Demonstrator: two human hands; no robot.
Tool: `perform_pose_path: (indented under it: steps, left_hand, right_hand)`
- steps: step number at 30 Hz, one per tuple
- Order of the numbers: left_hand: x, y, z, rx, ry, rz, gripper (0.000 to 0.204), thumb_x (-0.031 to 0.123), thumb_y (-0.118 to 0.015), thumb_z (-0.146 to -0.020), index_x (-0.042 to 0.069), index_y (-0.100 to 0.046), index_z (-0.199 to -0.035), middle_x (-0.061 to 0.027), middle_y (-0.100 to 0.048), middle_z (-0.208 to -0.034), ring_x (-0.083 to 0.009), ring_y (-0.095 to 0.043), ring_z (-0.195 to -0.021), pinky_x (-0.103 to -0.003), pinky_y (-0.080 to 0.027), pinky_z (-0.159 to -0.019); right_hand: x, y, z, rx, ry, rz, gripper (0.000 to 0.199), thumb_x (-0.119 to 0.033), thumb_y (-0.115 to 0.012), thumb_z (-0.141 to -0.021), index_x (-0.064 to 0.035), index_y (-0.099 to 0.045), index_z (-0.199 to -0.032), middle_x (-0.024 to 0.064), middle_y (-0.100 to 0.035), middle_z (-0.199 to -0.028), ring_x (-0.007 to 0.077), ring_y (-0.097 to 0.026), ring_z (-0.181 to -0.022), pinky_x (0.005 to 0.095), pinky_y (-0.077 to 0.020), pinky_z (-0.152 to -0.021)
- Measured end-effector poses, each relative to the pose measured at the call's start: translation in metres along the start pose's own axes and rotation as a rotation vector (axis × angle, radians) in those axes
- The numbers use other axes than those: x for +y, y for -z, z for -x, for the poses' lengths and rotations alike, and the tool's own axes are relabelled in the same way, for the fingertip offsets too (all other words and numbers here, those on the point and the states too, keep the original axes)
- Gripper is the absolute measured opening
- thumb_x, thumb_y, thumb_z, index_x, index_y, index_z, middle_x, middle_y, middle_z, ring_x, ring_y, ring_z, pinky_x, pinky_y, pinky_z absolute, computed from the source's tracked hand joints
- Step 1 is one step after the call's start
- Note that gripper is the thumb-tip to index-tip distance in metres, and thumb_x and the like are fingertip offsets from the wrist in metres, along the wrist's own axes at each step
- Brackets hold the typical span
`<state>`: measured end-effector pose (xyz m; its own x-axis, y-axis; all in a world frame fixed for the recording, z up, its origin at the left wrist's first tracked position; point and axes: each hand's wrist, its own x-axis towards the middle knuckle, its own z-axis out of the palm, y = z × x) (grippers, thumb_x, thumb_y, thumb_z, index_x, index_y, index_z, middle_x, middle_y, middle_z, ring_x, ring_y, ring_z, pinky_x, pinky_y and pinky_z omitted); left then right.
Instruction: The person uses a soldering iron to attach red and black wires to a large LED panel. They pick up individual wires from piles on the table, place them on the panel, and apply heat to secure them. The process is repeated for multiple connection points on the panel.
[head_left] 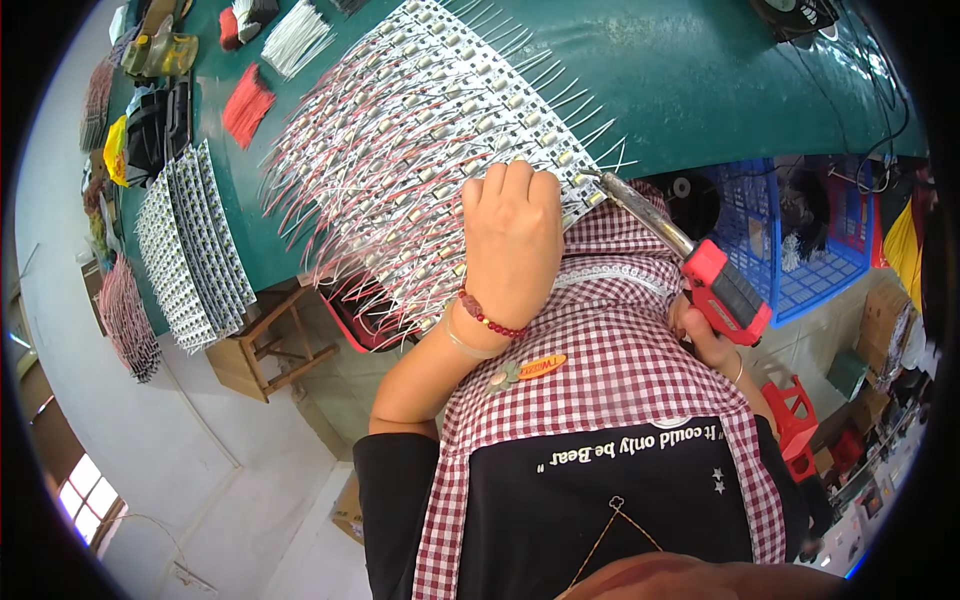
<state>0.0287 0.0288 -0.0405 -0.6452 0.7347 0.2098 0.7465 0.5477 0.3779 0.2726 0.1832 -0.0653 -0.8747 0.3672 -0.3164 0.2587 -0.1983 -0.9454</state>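
Largest, on the far side, a green worktop [690,90]. Laid over it and jutting past the near edge, a broad sheet of small circuit boards [455,125], bristling with red and white wires [340,190] toward the left. Seems to be midway through soldering wires onto this sheet. Likely calls next for steadying one wire on its spot, touching the hot tip there briefly, then lifting clear without brushing neighbours.

Further left, a smaller batch of boards [195,250]. At near right, a red-and-black soldering iron [718,285], aimed left and far, with its tip at the sheet's right-hand corner; cannot tell whether touching.

Left hand [513,235] next: clenched, knuckles up, over the sheet's near right part and just left of the tip. Cannot tell whether pinching a wire, with fingertips hidden. Right hand [705,335], apart from the sheet: at the underside of the iron's handle, apparently grasping it.

Smallest, at far left, bundles of red strands [247,105] and white strands [297,38].
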Motion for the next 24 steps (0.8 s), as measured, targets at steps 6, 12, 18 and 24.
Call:
perform_pose_path:
  steps: [6, 12, 18, 24]
  left_hand:
    - [0.002, 0.005, 0.003, -0.002, 0.003, -0.06, 0.005, 0.006, -0.063, -0.08, 0.01, -0.062, -0.084, -0.0034, -0.053, -0.078, -0.0217, -0.052, -0.076, -0.037, -0.035, -0.069]
    - [-0.008, 0.013, 0.022, 0.021, 0.061, -0.031, 0.011, 0.004, -0.062, -0.079, 0.011, -0.062, -0.088, -0.0042, -0.053, -0.081, -0.0232, -0.052, -0.079, -0.037, -0.035, -0.07]
    - [-0.037, 0.071, 0.024, 0.027, 0.148, -0.085, 0.009, 0.004, -0.065, -0.08, 0.009, -0.063, -0.086, -0.0056, -0.058, -0.084, -0.0251, -0.055, -0.083, -0.038, -0.038, -0.073]
    - [-0.226, 0.097, -0.027, 0.332, 0.322, -0.439, 0.012, 0.011, -0.069, -0.077, 0.009, -0.065, -0.088, -0.007, -0.061, -0.092, -0.0288, -0.057, -0.091, -0.041, -0.044, -0.075]
  right_hand:
    - [-0.016, -0.018, -0.029, 0.017, 0.215, -0.263, 0.044, -0.027, -0.055, -0.094, 0.0021, -0.038, -0.123, 0.0049, -0.047, -0.06, 0.0128, -0.043, -0.044, 0.0283, -0.0409, -0.047]
    - [-0.039, -0.027, -0.063, 0.094, 0.271, -0.442, 0.044, -0.031, -0.05, -0.096, 0.0023, -0.038, -0.122, 0.0033, -0.044, -0.059, 0.0107, -0.041, -0.042, 0.0265, -0.0396, -0.042]
    - [-0.049, -0.009, -0.084, 0.101, 0.365, -0.555, 0.039, -0.027, -0.048, -0.098, 0.0018, -0.04, -0.122, 0.0039, -0.046, -0.06, 0.0116, -0.041, -0.042, 0.027, -0.0423, -0.044]
    - [-0.069, -0.012, -0.097, 0.058, 0.384, -0.488, 0.038, -0.029, -0.046, -0.1, 0.0007, -0.039, -0.124, 0.0022, -0.043, -0.06, 0.0092, -0.038, -0.041, 0.0243, -0.0385, -0.042]
